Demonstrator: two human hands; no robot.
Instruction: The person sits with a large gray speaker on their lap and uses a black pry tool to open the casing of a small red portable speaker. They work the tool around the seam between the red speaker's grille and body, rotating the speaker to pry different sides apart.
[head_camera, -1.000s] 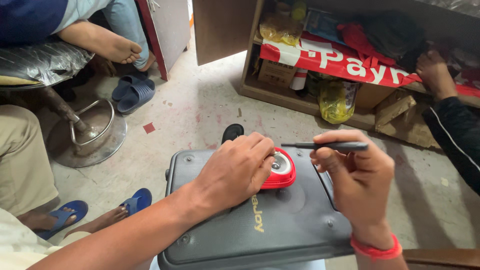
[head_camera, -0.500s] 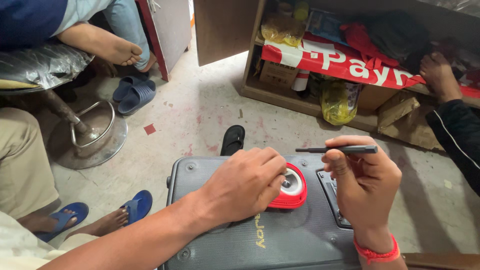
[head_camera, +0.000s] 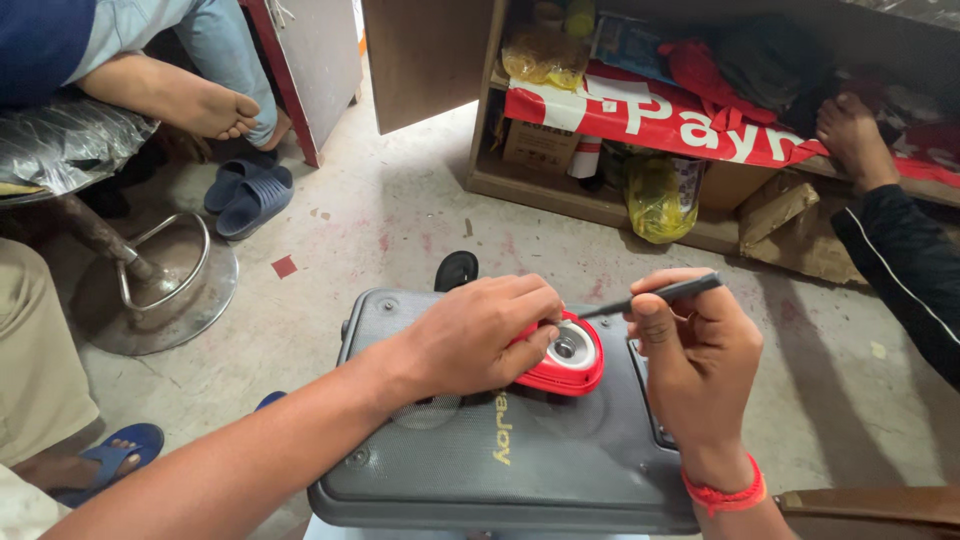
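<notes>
A dark grey speaker box (head_camera: 520, 470) lies flat in front of me, its mesh face up. On it sits a red round part with a shiny metal centre (head_camera: 568, 358). My left hand (head_camera: 480, 335) rests over the red part's left side, fingers pressing on it. My right hand (head_camera: 700, 360) grips a thin dark screwdriver (head_camera: 665, 294), its tip pointing left to the red part's upper edge. A red band circles my right wrist.
A stool's metal base (head_camera: 165, 290) and blue sandals (head_camera: 250, 195) lie to the left, near another person's bare foot (head_camera: 195, 105). A wooden shelf (head_camera: 600, 205) with a red banner and a yellow bag stands ahead. Another person's dark sleeve (head_camera: 905, 270) reaches in at right.
My right hand has lowered and tilted the screwdriver so its tip now meets the red part. My left hand stays on the red part.
</notes>
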